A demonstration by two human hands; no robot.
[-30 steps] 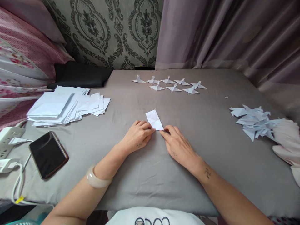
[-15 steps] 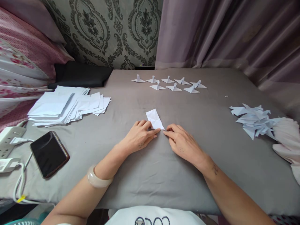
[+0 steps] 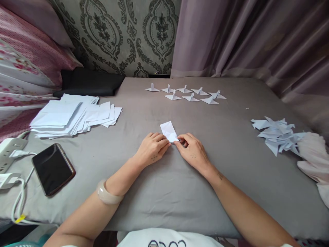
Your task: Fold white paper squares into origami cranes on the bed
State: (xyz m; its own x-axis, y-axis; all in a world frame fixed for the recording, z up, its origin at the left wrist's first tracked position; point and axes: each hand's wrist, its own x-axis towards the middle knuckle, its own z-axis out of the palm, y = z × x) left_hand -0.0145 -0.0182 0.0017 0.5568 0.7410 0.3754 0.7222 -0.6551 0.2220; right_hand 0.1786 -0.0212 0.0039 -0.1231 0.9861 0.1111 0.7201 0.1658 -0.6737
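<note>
A small folded sheet of white paper [image 3: 168,130] with crease lines lies on the grey cloth in front of me. My left hand [image 3: 154,146] is closed at its near left corner, fingers and thumb on the paper's lower edge. At the near right corner, my right hand [image 3: 191,150] pinches the paper between thumb and curled fingers. Beyond the hands stand several folded paper birds [image 3: 191,97] in two rows. Part of the sheet's near edge is hidden under my fingers.
To the left lies a stack of white paper sheets [image 3: 61,116], with a phone [image 3: 53,168] and a white power strip [image 3: 10,154] nearer me. A black folded item [image 3: 89,81] sits behind the stack. On the right are a pile of folded paper pieces [image 3: 279,135] and a pale cloth [image 3: 313,154].
My right hand has moved left onto the paper's near right corner and now pinches it. My left fingers have drawn back slightly to the left along the near edge.
</note>
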